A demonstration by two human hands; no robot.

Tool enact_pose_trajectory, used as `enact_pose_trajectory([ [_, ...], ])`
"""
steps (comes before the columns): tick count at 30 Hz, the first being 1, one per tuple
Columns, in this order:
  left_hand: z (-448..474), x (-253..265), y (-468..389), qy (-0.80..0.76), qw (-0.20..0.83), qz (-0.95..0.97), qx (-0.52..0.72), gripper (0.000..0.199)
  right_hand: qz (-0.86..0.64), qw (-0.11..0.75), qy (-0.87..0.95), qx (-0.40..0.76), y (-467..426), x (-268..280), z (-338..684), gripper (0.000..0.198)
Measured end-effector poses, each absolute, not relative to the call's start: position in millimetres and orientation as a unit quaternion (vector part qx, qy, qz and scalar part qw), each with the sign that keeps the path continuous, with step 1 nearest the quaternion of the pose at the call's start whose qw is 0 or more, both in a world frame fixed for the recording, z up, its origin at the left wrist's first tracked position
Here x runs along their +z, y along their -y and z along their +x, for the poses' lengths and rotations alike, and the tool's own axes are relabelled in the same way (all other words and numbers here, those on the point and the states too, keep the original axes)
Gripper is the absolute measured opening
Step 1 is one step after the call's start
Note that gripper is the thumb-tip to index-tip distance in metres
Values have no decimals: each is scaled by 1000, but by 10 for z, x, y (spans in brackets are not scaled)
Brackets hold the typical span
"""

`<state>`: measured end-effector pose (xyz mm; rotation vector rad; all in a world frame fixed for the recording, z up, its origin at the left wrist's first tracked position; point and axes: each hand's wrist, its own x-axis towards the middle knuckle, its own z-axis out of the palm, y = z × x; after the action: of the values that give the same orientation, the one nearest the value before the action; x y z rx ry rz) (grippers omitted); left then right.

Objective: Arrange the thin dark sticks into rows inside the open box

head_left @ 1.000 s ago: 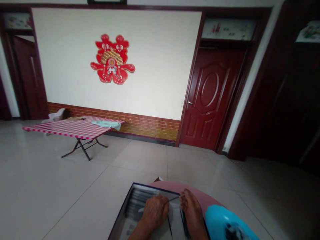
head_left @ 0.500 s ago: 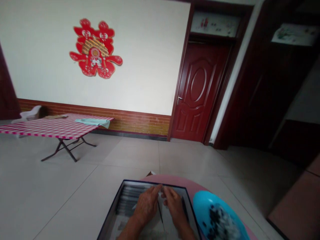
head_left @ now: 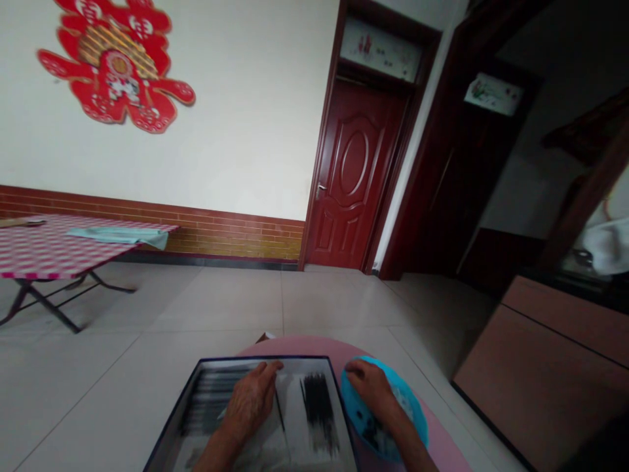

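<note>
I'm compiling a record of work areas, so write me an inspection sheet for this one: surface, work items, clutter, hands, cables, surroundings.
Surface: rounded pink tabletop, with a dark-rimmed shallow box and a blue bowl at it.
Work items: black thin strips at the box's right, blurred dark strips at its left; dark and pale pieces in the bowl.
Clutter: light green cloth on the checkered table.
Hands: left hand over the box, a thin dark stick near its fingertips, grip unclear; right hand over the bowl, grip unclear.
Cables: nothing seen.
Surroundings: tiled floor, red door, red wall decoration.
</note>
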<state>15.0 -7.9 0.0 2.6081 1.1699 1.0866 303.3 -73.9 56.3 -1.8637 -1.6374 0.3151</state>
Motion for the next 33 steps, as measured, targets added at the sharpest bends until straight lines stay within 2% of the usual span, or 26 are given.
enact_pose_trajectory([
  [7,168,46,127,-370,40,858,353,35,-740,193,634,112,1064,188,3257,22],
  [15,165,49,145,-363,41,862,351,35,-765,166,621,51,1050,117,3246,22],
  [17,181,46,148,-357,43,857,368,36,-764,198,613,49,996,213,3237,21],
  [19,201,47,153,-350,47,850,390,37,-749,268,601,76,903,353,3147,21],
  [24,232,88,187,-370,81,837,395,25,-644,458,574,216,593,639,2494,21],
  [28,225,76,182,-355,41,835,418,27,-590,508,521,349,419,623,1919,22],
  [33,211,2,133,-359,-26,826,434,30,-542,564,448,433,381,411,1710,30],
])
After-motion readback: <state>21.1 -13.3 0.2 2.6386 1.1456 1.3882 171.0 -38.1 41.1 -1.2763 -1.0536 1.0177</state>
